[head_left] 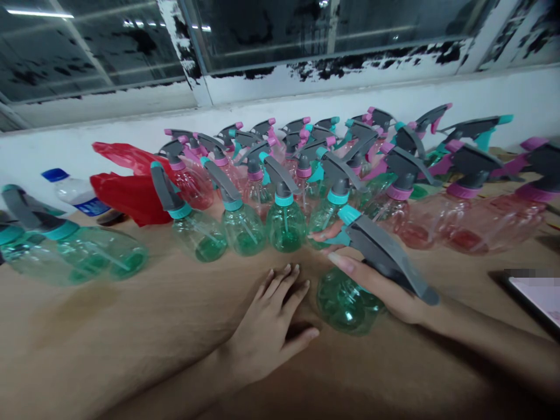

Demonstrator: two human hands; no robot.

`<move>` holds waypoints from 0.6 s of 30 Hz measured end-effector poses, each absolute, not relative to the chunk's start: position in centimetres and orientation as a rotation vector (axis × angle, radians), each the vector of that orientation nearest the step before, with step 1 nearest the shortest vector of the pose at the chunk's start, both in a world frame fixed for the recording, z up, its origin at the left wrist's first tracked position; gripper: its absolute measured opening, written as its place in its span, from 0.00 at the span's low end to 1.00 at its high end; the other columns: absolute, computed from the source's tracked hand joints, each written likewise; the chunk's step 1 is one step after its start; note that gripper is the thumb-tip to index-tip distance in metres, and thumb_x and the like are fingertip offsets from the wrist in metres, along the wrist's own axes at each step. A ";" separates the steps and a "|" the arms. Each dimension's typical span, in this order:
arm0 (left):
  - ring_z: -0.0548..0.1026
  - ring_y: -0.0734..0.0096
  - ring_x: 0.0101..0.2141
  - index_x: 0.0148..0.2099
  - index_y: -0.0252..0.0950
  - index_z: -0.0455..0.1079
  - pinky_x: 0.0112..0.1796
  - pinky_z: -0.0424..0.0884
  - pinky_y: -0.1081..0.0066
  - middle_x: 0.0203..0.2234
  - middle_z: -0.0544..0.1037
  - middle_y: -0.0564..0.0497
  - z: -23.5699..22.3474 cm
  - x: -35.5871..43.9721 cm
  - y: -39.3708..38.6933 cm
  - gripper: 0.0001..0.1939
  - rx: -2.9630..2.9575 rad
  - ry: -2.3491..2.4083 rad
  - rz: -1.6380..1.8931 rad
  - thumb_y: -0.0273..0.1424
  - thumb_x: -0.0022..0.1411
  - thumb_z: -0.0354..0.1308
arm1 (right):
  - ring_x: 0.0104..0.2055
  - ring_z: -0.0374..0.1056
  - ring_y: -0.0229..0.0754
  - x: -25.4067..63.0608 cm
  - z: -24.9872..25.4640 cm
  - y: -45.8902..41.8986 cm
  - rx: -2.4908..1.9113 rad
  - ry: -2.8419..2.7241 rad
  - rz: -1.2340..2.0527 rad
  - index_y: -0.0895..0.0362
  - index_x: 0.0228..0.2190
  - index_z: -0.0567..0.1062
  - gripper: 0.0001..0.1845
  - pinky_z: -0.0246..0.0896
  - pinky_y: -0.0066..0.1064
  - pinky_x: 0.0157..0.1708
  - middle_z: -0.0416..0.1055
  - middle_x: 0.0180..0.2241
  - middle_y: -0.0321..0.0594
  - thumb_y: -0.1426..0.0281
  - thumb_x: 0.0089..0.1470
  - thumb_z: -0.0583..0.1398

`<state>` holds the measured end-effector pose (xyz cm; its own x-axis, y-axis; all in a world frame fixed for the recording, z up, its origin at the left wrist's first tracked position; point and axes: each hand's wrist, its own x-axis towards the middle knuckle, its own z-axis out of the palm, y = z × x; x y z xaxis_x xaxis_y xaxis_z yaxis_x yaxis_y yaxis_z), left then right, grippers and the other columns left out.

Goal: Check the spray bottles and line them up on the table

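My right hand [385,286] is wrapped round the neck of a green spray bottle [347,303] with a grey and turquoise trigger head. Its thumb lies along the near side, and other fingers show beyond the turquoise trigger. The bottle is close to the tabletop; I cannot tell whether its base touches. My left hand [271,329] lies on the wooden table [175,350], fingers spread, holding nothing, just left of that bottle. Beyond the hands stands a row of green spray bottles, the nearest being a green bottle [286,227] with a turquoise collar.
Several pink spray bottles [420,224] stand at the right and back. More green bottles [100,251] are at the left. A red plastic bag [135,195] lies beside a clear bottle with a blue cap [74,189]. A phone-like device [538,297] lies at the right edge.
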<state>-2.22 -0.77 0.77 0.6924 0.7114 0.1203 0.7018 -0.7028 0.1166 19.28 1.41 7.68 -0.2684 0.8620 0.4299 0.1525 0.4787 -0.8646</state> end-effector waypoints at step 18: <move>0.50 0.55 0.63 0.65 0.34 0.52 0.60 0.48 0.52 0.64 0.53 0.42 0.7 -2.3 -0.7 0.32 2.820 1.189 0.240 0.47 0.66 0.51 | 0.41 0.72 0.42 19.3 8.0 1.0 -0.928 -1.790 0.804 0.49 0.39 0.71 0.09 0.67 0.37 0.43 0.75 0.39 0.35 0.65 0.55 0.60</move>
